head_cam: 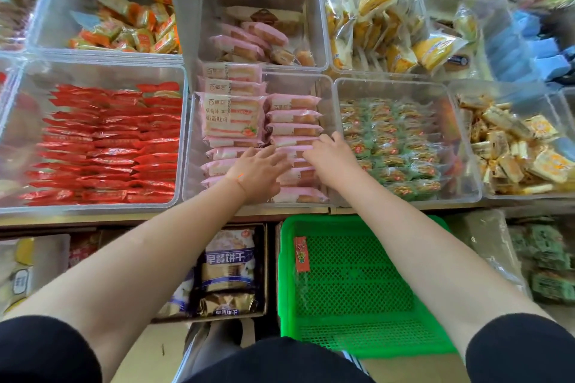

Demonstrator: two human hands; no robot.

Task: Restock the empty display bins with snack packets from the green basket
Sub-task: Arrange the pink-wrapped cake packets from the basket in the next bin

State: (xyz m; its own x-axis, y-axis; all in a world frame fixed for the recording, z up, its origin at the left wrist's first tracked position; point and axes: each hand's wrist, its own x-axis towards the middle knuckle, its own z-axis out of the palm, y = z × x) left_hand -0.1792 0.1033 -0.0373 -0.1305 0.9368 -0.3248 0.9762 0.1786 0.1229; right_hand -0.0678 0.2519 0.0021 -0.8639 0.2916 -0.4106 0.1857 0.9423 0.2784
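Observation:
The green basket (pixel 357 286) sits below the shelf edge, holding only one small red packet (pixel 301 253). Both my hands reach into the clear middle bin (pixel 326 84), which holds rows of pink snack packets (pixel 294 116). My left hand (pixel 259 172) lies flat with straight fingers on the packets in the near part of the bin. My right hand (pixel 331 157) is beside it, fingers bent down onto a pink packet in the right-hand row; its fingertips are partly hidden. A larger pink pack (pixel 233 116) leans upright at the bin's back left.
A bin of red packets (pixel 102 146) is to the left, a bin of green-wrapped snacks (pixel 395 146) to the right. The rear middle bin (pixel 261 28) holds a few pink packets. Cardboard boxes with bagged goods (pixel 228 270) stand under the shelf.

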